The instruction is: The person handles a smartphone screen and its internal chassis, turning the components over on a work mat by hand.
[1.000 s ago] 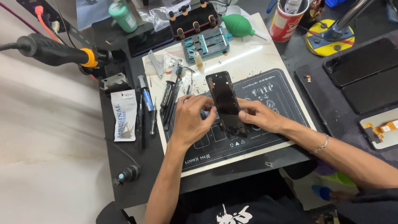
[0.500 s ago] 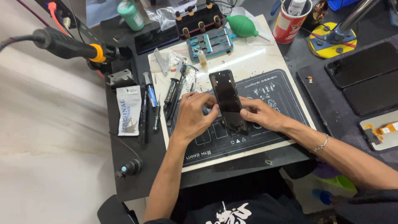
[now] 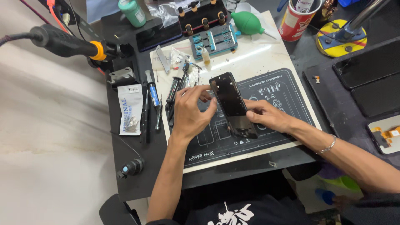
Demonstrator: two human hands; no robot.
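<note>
Flat on the dark repair mat [image 3: 287, 108] atop the worktop, black phone [image 3: 233, 104] pinned by right hand [image 3: 266, 116], left hand [image 3: 191, 111] fingers curled at its edge for steadiness.

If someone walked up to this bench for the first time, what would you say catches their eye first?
Most likely the dark phone lying mid-bench on the black work mat, with the left hand on its left edge and the right hand on its right. Next, the black hot-air handle with its yellow collar jutting in at upper left, and the green blower bulb at the top.
</note>
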